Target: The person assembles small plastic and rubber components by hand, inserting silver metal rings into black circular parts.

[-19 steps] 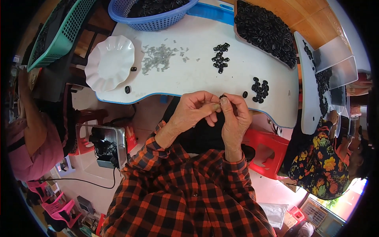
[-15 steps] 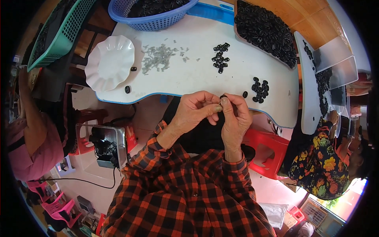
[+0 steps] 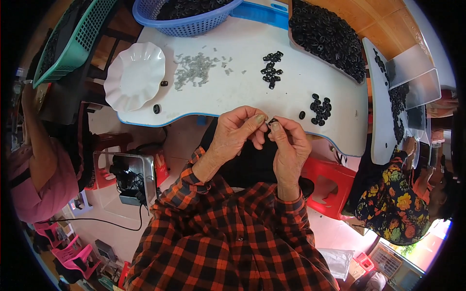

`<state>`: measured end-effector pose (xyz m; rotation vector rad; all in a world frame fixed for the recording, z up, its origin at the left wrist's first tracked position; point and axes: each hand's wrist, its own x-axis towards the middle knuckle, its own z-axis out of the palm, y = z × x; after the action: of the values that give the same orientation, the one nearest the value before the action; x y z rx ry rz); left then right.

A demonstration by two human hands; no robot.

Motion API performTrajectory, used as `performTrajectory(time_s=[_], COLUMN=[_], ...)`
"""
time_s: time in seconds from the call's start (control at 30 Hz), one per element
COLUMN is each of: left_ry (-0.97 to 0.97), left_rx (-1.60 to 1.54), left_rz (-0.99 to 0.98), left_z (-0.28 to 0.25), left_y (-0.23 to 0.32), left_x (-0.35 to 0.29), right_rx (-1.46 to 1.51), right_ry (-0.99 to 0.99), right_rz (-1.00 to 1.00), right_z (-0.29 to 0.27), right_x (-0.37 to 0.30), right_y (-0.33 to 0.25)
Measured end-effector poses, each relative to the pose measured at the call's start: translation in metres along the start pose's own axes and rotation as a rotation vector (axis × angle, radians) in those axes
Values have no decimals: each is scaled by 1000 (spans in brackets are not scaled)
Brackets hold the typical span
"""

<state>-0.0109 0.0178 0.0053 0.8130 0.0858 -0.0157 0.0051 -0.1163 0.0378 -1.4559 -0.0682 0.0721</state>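
My right hand (image 3: 290, 145) pinches a small black plastic part (image 3: 273, 121) between thumb and forefinger, just past the table's front edge. Beside it, my left hand (image 3: 238, 130) has its thumb and forefinger pressed together close to that part; whatever they hold is too small to make out. On the white table (image 3: 233, 97) ahead lie small clear pieces (image 3: 194, 69) in a scattered heap. A cluster of black parts (image 3: 271, 72) sits in the middle, and a pile of black oval parts (image 3: 320, 110) lies to the right of my hands.
A white scalloped plate (image 3: 135, 77) stands at the left, with two loose black parts by it. A blue basket (image 3: 189, 26) and a tray heaped with black parts (image 3: 325, 39) occupy the far side. Other people sit left and right; a red stool (image 3: 330, 186) is at my right.
My left thumb and forefinger have drawn slightly up and away from the black part. My right hand keeps its pinch on it, nearly in place.
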Motion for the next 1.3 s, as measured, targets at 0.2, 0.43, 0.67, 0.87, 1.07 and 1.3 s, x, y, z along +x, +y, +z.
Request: performTrajectory(time_s=[0.2,0.43,0.67,0.87,1.07,1.3], left_ry=[-7,-15,20,43,48,69], left_rx=[23,39,270,336,317,253], left_rz=[-11,4,44,82,68,-3], left_z=[-2,-3,4,5,5,6], left_y=[-2,-1,4,3,3,2], left_x=[1,1,-3,-4,-3,-3], right_rx=[-30,-31,-42,-30,-23,-70], right_ry=[-4,-4,38,50,46,71], right_rz=[21,17,-2,-7,-2,-5], right_z=[-1,-1,0,1,3,4], right_x=[1,1,3,3,4,3], right_y=[2,2,4,6,5,8])
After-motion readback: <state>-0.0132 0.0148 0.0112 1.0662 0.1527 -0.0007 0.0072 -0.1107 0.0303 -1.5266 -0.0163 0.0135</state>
